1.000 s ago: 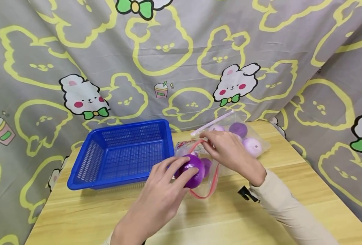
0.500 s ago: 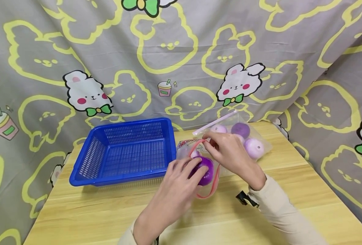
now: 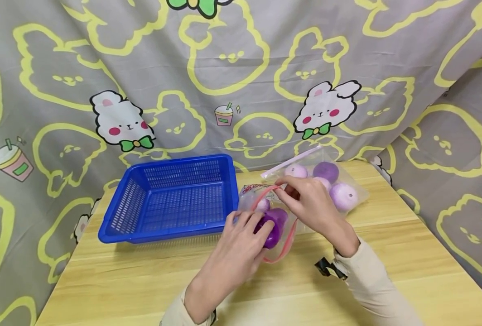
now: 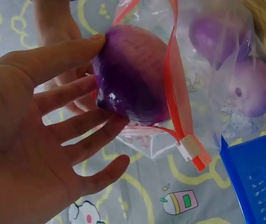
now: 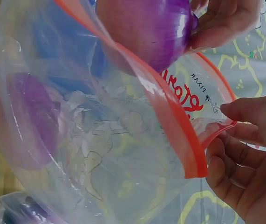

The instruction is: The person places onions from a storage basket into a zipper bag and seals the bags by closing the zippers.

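A glossy purple onion [image 3: 270,236] is gripped between my left hand's [image 3: 229,251] thumb and fingertips, at the mouth of a clear zip bag. In the left wrist view the onion [image 4: 133,77] overlaps the bag's red rim [image 4: 177,88], which hangs open. My right hand [image 3: 316,208] pinches that rim at the far side, and the right wrist view shows thumb and fingers of the right hand [image 5: 249,156] on the edge. Deeper in the bag lies another purple onion [image 5: 25,121], seen through the plastic. A white slider [image 4: 187,147] sits on the zip.
A blue perforated basket [image 3: 184,228] stands left of the bag on the wooden table [image 3: 143,285]. Behind the right hand, a second clear zip bag [image 3: 296,160] holds several pale and dark purple onions [image 3: 344,195]. A patterned curtain [image 3: 249,81] hangs behind the table.
My left hand has moved right with the onion, which now sits lower within the red rim. The right hand keeps its pinch on the bag. The head view has shifted slightly.
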`<state>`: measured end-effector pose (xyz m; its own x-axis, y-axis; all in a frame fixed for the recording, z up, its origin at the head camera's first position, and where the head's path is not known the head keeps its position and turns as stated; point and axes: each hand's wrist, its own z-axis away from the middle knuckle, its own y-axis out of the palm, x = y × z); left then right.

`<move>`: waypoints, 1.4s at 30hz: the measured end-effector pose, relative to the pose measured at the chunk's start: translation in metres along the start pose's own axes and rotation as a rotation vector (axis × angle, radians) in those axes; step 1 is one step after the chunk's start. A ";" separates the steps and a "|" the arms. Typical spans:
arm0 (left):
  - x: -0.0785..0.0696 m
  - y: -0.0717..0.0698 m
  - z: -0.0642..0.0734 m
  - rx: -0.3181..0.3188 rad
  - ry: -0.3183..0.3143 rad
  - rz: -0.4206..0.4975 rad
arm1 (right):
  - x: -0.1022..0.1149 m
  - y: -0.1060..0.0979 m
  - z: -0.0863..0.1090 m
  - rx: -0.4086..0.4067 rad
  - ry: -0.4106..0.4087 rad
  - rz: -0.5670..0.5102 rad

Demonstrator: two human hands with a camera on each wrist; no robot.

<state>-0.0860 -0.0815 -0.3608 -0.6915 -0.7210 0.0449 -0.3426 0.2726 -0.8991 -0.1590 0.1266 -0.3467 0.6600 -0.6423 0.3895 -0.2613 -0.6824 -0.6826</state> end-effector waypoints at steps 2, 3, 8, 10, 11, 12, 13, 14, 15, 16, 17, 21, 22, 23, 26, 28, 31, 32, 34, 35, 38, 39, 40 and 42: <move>-0.001 0.000 0.000 0.008 -0.016 -0.017 | 0.000 0.000 0.001 -0.009 0.002 -0.006; -0.001 0.000 0.000 0.008 -0.021 -0.024 | 0.000 0.001 0.001 -0.014 0.002 -0.007; -0.001 -0.003 0.002 0.021 -0.050 -0.046 | 0.000 0.000 0.003 -0.023 0.010 -0.012; -0.001 -0.004 0.005 0.038 -0.071 -0.064 | 0.000 -0.001 0.004 -0.026 0.011 -0.016; -0.002 -0.004 0.006 0.047 -0.087 -0.070 | 0.000 -0.001 0.004 -0.028 0.010 -0.016; -0.002 -0.004 0.008 0.060 -0.101 -0.078 | -0.001 -0.001 0.004 -0.031 0.009 -0.017; -0.002 -0.004 0.009 0.076 -0.117 -0.085 | -0.001 -0.002 0.004 -0.033 0.008 -0.017; -0.002 -0.004 0.011 0.091 -0.134 -0.094 | -0.001 -0.002 0.004 -0.036 0.006 -0.016; -0.002 -0.004 0.013 0.105 -0.150 -0.103 | -0.001 -0.002 0.005 -0.037 0.005 -0.015; -0.002 -0.003 0.014 0.119 -0.164 -0.109 | -0.001 -0.002 0.005 -0.037 0.003 -0.014; -0.002 -0.001 0.015 0.130 -0.174 -0.118 | -0.001 -0.002 0.005 -0.035 0.000 -0.012; 0.003 0.008 0.014 0.147 -0.181 -0.166 | -0.002 -0.004 0.009 -0.001 0.007 -0.005; 0.005 0.010 0.013 0.149 -0.176 -0.176 | -0.003 -0.004 0.010 0.014 0.014 -0.002; 0.006 0.012 0.012 0.151 -0.170 -0.182 | -0.004 -0.005 0.012 0.032 0.021 0.002; 0.010 0.012 0.009 0.146 -0.153 -0.150 | -0.007 -0.009 0.019 0.089 0.051 0.025; 0.012 0.011 0.007 0.131 -0.139 -0.114 | -0.010 -0.011 0.026 0.126 0.073 0.060; 0.015 0.009 0.004 0.079 -0.118 -0.080 | -0.015 -0.014 0.038 0.180 0.103 0.120; 0.015 0.007 0.003 0.060 -0.113 -0.079 | -0.016 -0.015 0.042 0.200 0.114 0.138; 0.017 0.005 0.001 0.018 -0.109 -0.079 | -0.020 -0.015 0.049 0.244 0.134 0.166; 0.017 0.004 0.001 -0.002 -0.108 -0.080 | -0.022 -0.015 0.052 0.268 0.147 0.170; 0.019 0.003 -0.001 -0.046 -0.108 -0.066 | -0.026 -0.013 0.058 0.319 0.182 0.171; 0.019 0.003 -0.001 -0.056 -0.106 -0.062 | -0.028 -0.012 0.059 0.328 0.190 0.175; 0.020 0.003 -0.001 -0.064 -0.103 -0.059 | -0.030 -0.012 0.059 0.332 0.197 0.176; 0.021 0.003 -0.001 -0.077 -0.091 -0.062 | -0.035 -0.011 0.060 0.337 0.209 0.184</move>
<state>-0.1024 -0.0954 -0.3624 -0.6079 -0.7920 0.0568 -0.4331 0.2708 -0.8597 -0.1368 0.1774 -0.3900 0.4580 -0.8232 0.3355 -0.0940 -0.4202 -0.9026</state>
